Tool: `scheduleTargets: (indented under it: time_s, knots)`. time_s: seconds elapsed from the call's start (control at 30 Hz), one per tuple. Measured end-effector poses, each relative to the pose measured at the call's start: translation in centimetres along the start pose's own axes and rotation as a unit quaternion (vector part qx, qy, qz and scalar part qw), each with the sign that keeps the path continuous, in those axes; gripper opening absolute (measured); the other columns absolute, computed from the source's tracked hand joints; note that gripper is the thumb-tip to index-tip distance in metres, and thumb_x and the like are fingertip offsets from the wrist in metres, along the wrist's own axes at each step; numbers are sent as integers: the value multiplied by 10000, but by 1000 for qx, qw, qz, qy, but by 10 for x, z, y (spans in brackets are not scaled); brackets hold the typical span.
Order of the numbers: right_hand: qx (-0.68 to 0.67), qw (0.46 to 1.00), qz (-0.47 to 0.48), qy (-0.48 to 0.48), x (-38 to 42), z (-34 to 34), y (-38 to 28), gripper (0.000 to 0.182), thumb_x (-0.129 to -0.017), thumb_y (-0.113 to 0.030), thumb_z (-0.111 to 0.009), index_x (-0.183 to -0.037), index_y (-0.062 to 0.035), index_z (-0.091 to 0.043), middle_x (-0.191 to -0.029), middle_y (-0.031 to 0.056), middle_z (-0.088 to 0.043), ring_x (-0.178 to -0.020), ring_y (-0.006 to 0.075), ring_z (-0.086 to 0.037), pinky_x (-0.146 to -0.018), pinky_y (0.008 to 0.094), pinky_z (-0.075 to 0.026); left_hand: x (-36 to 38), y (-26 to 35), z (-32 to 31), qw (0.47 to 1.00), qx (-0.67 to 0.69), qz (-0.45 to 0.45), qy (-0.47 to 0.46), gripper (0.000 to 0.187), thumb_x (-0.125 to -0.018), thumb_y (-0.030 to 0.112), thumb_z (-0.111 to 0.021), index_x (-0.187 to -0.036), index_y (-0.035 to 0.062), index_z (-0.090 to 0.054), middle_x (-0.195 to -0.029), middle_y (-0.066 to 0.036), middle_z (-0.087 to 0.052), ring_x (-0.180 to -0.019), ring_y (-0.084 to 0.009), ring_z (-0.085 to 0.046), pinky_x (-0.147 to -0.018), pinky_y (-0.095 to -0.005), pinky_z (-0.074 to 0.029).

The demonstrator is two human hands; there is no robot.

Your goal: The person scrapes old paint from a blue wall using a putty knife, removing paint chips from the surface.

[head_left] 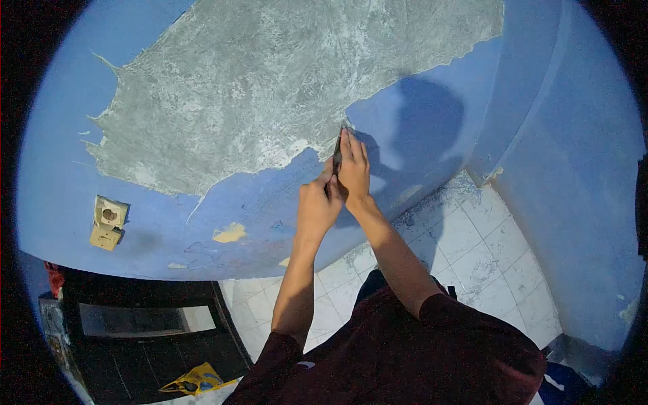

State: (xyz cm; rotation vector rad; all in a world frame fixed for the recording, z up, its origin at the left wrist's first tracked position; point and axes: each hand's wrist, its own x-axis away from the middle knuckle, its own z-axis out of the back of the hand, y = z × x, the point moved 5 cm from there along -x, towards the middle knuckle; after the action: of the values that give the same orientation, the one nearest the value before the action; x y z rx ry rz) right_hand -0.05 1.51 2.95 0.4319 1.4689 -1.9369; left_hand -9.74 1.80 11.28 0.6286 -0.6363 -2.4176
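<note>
A thin dark tool (pixel 337 152) stands against the wall at the lower edge of a large bare grey patch (pixel 236 81), where blue paint (pixel 256 202) begins. My left hand (pixel 320 202) is closed around the tool's lower end. Higher up, my right hand (pixel 354 165) lies along the tool with its fingers extended and close together, their tips near the paint edge. The two hands are side by side, and the tool is partly hidden between them.
An open socket box (pixel 110 212) is on the wall at the left. Below are a dark furniture piece (pixel 148 354) with a yellow bag (pixel 197 379), and a white tiled floor (pixel 472 236). Another blue wall (pixel 574 202) rises at the right.
</note>
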Motion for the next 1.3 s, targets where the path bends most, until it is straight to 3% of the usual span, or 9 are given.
scheduleTargets:
  time_s: [0.17, 0.27, 0.47, 0.53, 0.63, 0.87, 1.07, 1.23, 1.3]
  knots:
    - [-28, 1000, 1, 13, -1, 5, 9, 533, -831, 6, -532, -1357, 21, -447, -1310, 197, -511, -1128, 382, -519, -958, 430, -460, 0, -1, -10, 999, 2, 26, -23, 352, -922, 74, -523, -1263, 6, -576, -765, -305, -580, -585, -371, -621, -577, -364, -477]
    - [-22, 1000, 1, 21, -1, 9, 10, 542, -830, 1, -532, -1364, 18, -440, -1306, 202, -515, -1130, 379, -520, -964, 430, -455, 3, -4, -13, 999, 35, -29, 13, 355, -926, 77, -516, -1269, 9, -575, -770, -307, -581, -605, -353, -647, -584, -359, -482]
    - [-24, 998, 50, 27, -3, 6, 8, 591, -821, 3, -541, -1397, 7, -407, -1345, 199, -490, -1157, 381, -514, -997, 427, -437, 7, -12, -20, 998, 32, 48, 2, 368, -937, 83, -504, -1295, 22, -559, -769, -307, -581, -617, -293, -672, -588, -355, -483]
    - [-29, 998, 48, 15, -2, 2, 9, 586, -824, -10, -542, -1395, 6, -411, -1351, 197, -487, -1159, 382, -517, -997, 421, -439, 7, -15, -23, 997, 43, -17, 67, 373, -944, 91, -495, -1308, 33, -554, -686, -264, -565, -494, -220, -552, -533, -329, -446]
    - [-23, 997, 61, 36, -3, 0, 13, 575, -822, -19, -539, -1383, 17, -420, -1337, 198, -494, -1149, 376, -522, -981, 418, -448, 7, -18, -29, 998, 40, 28, 39, 374, -942, 81, -492, -1307, 33, -557, -657, -248, -554, -476, -182, -500, -512, -320, -429]
    - [-1, 995, 86, 41, -9, 2, 10, 585, -796, 3, -542, -1367, 43, -423, -1281, 205, -516, -1083, 377, -545, -930, 415, -474, -1, -5, -24, 998, 27, 37, 30, 377, -925, 40, -501, -1291, -37, -542, -677, -284, -553, -520, -178, -568, -534, -330, -451]
    - [38, 995, 83, 40, -11, -2, 7, 578, -803, -5, -555, -1362, 55, -420, -1243, 211, -526, -1040, 377, -569, -876, 409, -505, -1, -11, -26, 998, 18, 38, 44, 361, -915, 3, -496, -1265, -64, -551, -695, -304, -526, -534, -133, -539, -540, -317, -447]
    - [46, 998, 37, 32, -12, -4, -3, 573, -815, -3, -546, -1365, 71, -406, -1241, 227, -526, -1048, 383, -572, -907, 405, -504, -14, 7, -2, 997, -2, 76, -27, 356, -920, 8, -508, -1266, -61, -554, -690, -298, -516, -571, -72, -470, -530, -284, -425]
    - [51, 995, 74, 49, -12, -6, 6, 585, -794, -2, -570, -1354, 85, -424, -1232, 234, -529, -1027, 388, -569, -890, 415, -499, -4, -10, -21, 998, 15, 62, 16, 354, -919, 9, -512, -1263, -60, -558, -684, -291, -515, -566, -73, -460, -528, -282, -425]
